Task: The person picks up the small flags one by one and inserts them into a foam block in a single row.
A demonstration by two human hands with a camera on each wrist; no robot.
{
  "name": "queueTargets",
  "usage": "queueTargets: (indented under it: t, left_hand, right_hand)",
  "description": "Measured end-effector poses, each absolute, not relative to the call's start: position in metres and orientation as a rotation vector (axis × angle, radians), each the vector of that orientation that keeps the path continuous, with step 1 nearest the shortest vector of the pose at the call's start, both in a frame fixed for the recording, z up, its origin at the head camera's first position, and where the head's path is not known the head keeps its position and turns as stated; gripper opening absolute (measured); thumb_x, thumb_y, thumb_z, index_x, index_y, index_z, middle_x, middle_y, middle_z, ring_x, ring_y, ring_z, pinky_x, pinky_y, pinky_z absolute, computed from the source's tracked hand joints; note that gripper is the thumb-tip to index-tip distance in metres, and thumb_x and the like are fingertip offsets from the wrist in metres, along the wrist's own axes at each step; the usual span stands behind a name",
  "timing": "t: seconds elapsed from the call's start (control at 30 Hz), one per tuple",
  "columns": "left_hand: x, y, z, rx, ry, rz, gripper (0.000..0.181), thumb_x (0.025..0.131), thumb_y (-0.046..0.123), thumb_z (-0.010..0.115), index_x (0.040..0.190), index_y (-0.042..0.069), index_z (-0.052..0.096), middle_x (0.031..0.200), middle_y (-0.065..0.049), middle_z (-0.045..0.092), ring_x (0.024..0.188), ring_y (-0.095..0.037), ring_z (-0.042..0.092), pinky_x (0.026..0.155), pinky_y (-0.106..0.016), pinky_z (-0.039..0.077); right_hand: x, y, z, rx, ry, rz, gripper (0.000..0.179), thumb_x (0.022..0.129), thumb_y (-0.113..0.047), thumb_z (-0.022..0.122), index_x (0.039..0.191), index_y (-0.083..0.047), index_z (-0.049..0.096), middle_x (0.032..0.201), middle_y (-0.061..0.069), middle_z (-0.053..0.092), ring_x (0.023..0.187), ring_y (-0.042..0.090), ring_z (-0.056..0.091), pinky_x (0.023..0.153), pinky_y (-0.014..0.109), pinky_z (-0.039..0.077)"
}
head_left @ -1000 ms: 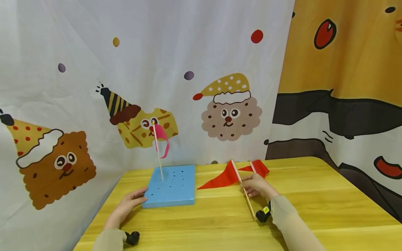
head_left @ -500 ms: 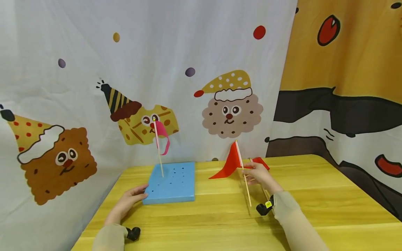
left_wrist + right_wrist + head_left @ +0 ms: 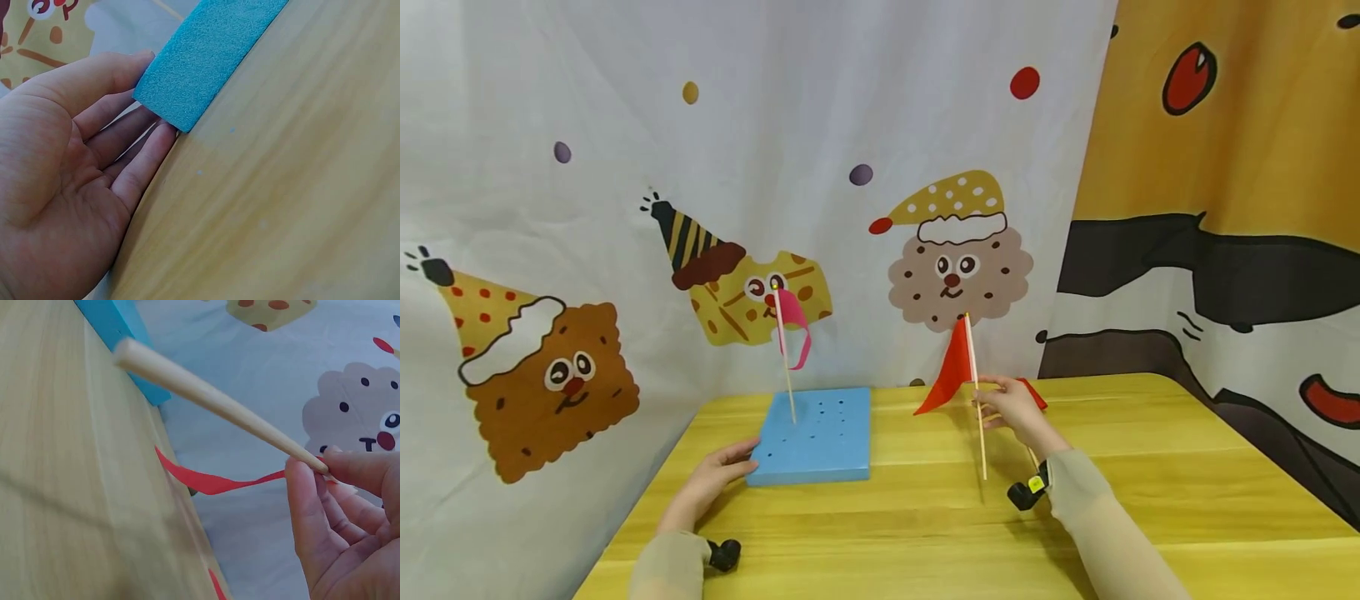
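Observation:
In the head view a blue foam board (image 3: 808, 467) with several small holes lies on the table. A thin stick (image 3: 788, 367) with a pink flag (image 3: 792, 310) stands in it, leaning slightly. My left hand (image 3: 711, 483) rests against the board's left side; in the left wrist view its fairly straight fingers (image 3: 150, 156) touch the foam corner (image 3: 181, 94). With thumb and fingertips my right hand (image 3: 1011, 408) pinches the wooden stick of a red flag (image 3: 951, 367), nearly upright above the table. That stick's bare end (image 3: 134, 355) points toward the right wrist camera.
Behind the right hand a second red flag (image 3: 1033, 393) lies on the wooden table (image 3: 887, 542), mostly hidden. A patterned curtain (image 3: 850, 83) hangs behind the table's far edge.
My right hand has lifted the red flag off the table and turned its stick nearly upright, the cloth now hanging to the left. The left hand stays at the board.

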State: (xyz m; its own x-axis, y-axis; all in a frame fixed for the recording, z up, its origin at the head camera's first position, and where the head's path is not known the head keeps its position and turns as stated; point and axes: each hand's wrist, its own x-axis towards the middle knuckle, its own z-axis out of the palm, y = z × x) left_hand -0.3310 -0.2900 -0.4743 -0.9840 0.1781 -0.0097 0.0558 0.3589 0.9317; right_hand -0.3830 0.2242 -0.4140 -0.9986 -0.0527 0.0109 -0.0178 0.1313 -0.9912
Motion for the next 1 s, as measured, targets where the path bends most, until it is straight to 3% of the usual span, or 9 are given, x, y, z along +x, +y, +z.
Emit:
queueTargets:
  t: [0.3,0.53,0.73,1.0]
  left_hand:
    - [-0.329,-0.294,-0.475,0.212,2.508,1.727,0.062,0.094,0.026,0.066,0.148,0.006,0.042,0.15,-0.024,0.035,0.137,-0.041,0.032,0.108,-0.056,0.031]
    - [-0.329,-0.293,-0.473,0.203,2.543,1.695,0.061,0.095,0.027,0.065,0.148,0.009,0.043,0.149,-0.022,0.037,0.136,-0.039,0.034,0.108,-0.056,0.031]
    - [-0.331,-0.293,-0.475,0.224,2.544,1.702,0.061,0.094,0.028,0.066,0.147,0.007,0.043,0.149,-0.023,0.037,0.137,-0.04,0.033,0.108,-0.057,0.03]
    - [-0.332,-0.292,-0.479,0.219,2.542,1.73,0.06,0.093,0.026,0.068,0.146,0.008,0.046,0.147,-0.022,0.04,0.136,-0.039,0.035,0.108,-0.056,0.03]
  right_hand:
    - [-0.388,0.196,-0.395,-0.174,2.339,-2.145,0.047,0.096,-0.012,0.062,0.138,-0.001,0.047,0.09,0.011,0.067,0.08,0.038,0.066,0.059,0.038,0.059]
    - [-0.395,0.173,-0.38,-0.301,2.342,-2.182,0.047,0.094,-0.012,0.064,0.138,-0.005,0.049,0.093,0.013,0.068,0.071,0.026,0.066,0.061,0.045,0.059]
    - [-0.399,0.152,-0.371,-0.429,2.364,-2.186,0.043,0.094,-0.008,0.063,0.136,-0.007,0.052,0.089,0.011,0.067,0.075,0.037,0.065,0.059,0.047,0.058]
    - [-0.407,0.125,-0.366,-0.52,2.342,-2.198,0.042,0.094,-0.007,0.063,0.134,-0.01,0.053,0.087,0.012,0.067,0.07,0.029,0.065,0.064,0.053,0.057]
